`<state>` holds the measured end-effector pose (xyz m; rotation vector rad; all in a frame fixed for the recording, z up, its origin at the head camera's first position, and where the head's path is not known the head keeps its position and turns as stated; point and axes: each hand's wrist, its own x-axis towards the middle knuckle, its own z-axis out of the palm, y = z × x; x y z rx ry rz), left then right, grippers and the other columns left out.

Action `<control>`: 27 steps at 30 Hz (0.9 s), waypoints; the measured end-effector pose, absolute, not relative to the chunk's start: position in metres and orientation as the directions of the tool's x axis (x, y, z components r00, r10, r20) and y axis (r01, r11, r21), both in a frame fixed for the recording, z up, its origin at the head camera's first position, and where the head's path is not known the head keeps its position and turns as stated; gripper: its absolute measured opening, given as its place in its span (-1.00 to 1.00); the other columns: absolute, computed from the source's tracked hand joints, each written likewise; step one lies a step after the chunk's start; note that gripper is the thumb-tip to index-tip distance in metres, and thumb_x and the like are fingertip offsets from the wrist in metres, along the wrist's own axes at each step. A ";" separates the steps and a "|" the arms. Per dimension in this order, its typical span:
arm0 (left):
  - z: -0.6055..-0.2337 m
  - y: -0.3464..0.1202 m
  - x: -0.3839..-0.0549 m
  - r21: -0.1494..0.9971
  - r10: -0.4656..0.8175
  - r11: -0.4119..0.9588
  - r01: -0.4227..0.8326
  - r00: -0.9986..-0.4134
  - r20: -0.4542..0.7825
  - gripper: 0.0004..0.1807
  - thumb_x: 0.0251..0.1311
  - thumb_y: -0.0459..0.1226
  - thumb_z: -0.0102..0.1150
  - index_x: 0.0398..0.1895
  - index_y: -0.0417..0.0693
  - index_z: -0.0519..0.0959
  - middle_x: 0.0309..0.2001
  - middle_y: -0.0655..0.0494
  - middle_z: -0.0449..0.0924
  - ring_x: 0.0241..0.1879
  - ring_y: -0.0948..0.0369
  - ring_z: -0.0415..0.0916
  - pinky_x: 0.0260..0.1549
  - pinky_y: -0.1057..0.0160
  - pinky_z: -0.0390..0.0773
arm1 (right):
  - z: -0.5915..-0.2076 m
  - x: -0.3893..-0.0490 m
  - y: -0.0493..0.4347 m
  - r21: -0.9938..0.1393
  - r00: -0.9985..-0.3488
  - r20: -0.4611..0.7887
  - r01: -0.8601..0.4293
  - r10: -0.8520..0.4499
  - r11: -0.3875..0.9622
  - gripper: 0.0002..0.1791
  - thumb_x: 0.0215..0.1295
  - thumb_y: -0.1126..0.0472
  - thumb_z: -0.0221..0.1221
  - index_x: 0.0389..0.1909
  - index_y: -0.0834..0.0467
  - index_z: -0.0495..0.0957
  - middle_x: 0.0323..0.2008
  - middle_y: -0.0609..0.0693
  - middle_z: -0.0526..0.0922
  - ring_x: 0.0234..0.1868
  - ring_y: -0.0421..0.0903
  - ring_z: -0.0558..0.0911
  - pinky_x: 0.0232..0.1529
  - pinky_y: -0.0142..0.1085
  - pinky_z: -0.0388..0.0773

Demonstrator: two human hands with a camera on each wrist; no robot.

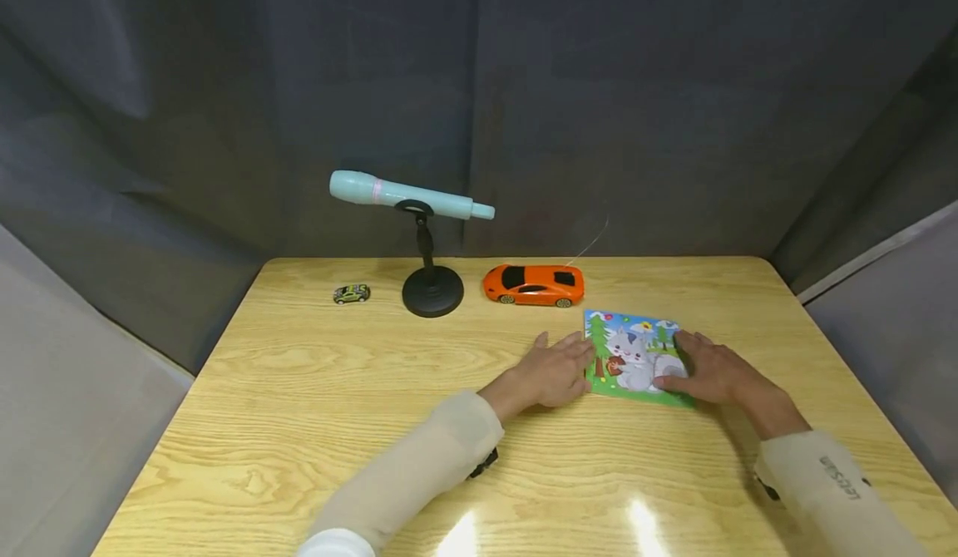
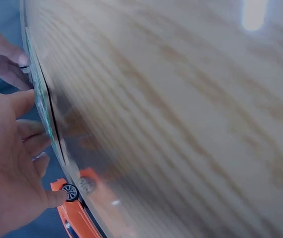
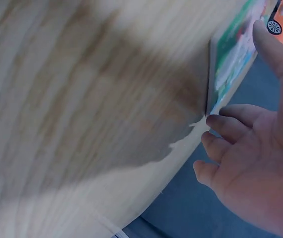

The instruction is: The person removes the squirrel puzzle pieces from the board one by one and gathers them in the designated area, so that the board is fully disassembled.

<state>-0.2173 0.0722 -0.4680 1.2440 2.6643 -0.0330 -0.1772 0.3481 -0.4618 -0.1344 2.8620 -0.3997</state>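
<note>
A thin square board (image 1: 632, 362) with a cartoon squirrel picture lies flat on the right part of the table, its edge showing in the right wrist view. My left hand (image 1: 552, 372) is at its left edge, fingertips against the side, fingers mostly extended. On the opposite side, my right hand (image 1: 714, 370) has its thumb over the picture's lower right part, while the other fingers spread along the right edge. In the right wrist view these fingers (image 3: 226, 126) look loosely bent beside the board's corner. Neither palm is closed around the board.
Behind the board stands an orange toy car (image 1: 533, 285) with a thin wire. Left of it, a light blue microphone (image 1: 441, 202) rests on a black stand (image 1: 432, 291). A small green toy car (image 1: 352, 293) sits further left. Dark curtains (image 1: 599, 108) hang behind the wooden table (image 1: 314, 407).
</note>
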 end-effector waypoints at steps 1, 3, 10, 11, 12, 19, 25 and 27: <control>-0.468 0.074 -0.217 0.057 0.756 0.644 0.763 -0.623 -0.201 -0.38 0.41 0.12 -0.27 0.48 0.18 0.08 0.51 0.28 -0.05 0.52 0.28 -0.23 0.42 -0.08 -0.03 | -0.462 -0.176 0.348 -0.279 -0.964 -0.235 -0.058 -0.127 0.959 0.20 0.07 -0.39 0.17 0.38 0.49 0.01 0.32 0.57 0.06 0.30 0.53 0.10 0.18 0.36 0.14; -0.468 0.075 -0.217 0.043 0.753 0.643 0.765 -0.621 -0.217 -0.40 0.40 0.14 -0.26 0.45 0.22 0.14 0.49 0.32 -0.01 0.52 0.28 -0.22 0.42 -0.07 -0.01 | -0.462 -0.174 0.347 -0.271 -0.963 -0.235 -0.068 -0.134 0.960 0.17 0.07 -0.38 0.17 0.37 0.48 0.05 0.32 0.56 0.08 0.30 0.53 0.12 0.17 0.35 0.18; -0.464 0.070 -0.213 0.039 0.764 0.628 0.777 -0.607 -0.219 -0.42 0.40 0.12 -0.24 0.42 0.20 0.21 0.48 0.30 0.06 0.51 0.26 -0.17 0.40 -0.09 0.04 | -0.463 -0.173 0.343 -0.221 -0.964 -0.217 -0.108 -0.157 0.969 0.14 0.05 -0.38 0.18 0.32 0.49 0.16 0.31 0.54 0.15 0.30 0.50 0.15 0.20 0.32 0.17; -0.463 0.069 -0.213 0.039 0.767 0.625 0.780 -0.604 -0.219 -0.43 0.40 0.11 -0.23 0.42 0.20 0.22 0.48 0.29 0.06 0.51 0.26 -0.16 0.40 -0.09 0.05 | -0.463 -0.173 0.342 -0.208 -0.964 -0.211 -0.116 -0.160 0.971 0.14 0.05 -0.39 0.18 0.31 0.50 0.18 0.30 0.53 0.17 0.29 0.50 0.16 0.20 0.32 0.17; -0.463 0.067 -0.212 0.035 0.770 0.620 0.784 -0.600 -0.218 -0.44 0.41 0.10 -0.23 0.42 0.19 0.22 0.48 0.29 0.06 0.51 0.26 -0.16 0.39 -0.09 0.06 | -0.463 -0.173 0.340 -0.200 -0.965 -0.207 -0.121 -0.163 0.972 0.14 0.04 -0.39 0.18 0.30 0.50 0.19 0.29 0.53 0.18 0.29 0.50 0.17 0.21 0.32 0.16; -0.468 0.045 -0.209 -0.015 0.784 0.596 0.803 -0.585 -0.208 -0.49 0.43 0.00 -0.22 0.41 0.21 0.23 0.47 0.31 0.10 0.51 0.24 -0.12 0.36 -0.10 0.13 | -0.461 -0.169 0.318 -0.158 -0.964 -0.190 -0.157 -0.186 0.975 0.13 -0.01 -0.42 0.20 0.24 0.49 0.29 0.24 0.50 0.31 0.28 0.47 0.23 0.23 0.31 0.14; -0.469 0.019 -0.206 -0.003 0.789 0.595 0.804 -0.585 -0.189 -0.47 0.40 0.02 -0.14 0.40 0.19 0.26 0.46 0.28 0.13 0.49 0.22 -0.05 0.34 -0.10 0.17 | -0.455 -0.169 0.298 -0.123 -0.955 -0.172 -0.223 -0.242 0.967 0.01 0.00 -0.35 0.24 0.19 0.44 0.38 0.20 0.44 0.40 0.25 0.44 0.31 0.21 0.28 0.20; -0.468 0.011 -0.205 0.010 0.788 0.598 0.801 -0.586 -0.188 -0.47 0.40 0.01 -0.13 0.40 0.18 0.26 0.45 0.26 0.14 0.49 0.20 -0.03 0.34 -0.11 0.17 | -0.454 -0.169 0.291 -0.114 -0.951 -0.161 -0.246 -0.262 0.963 -0.01 0.01 -0.34 0.24 0.19 0.42 0.40 0.20 0.42 0.42 0.25 0.42 0.32 0.20 0.28 0.21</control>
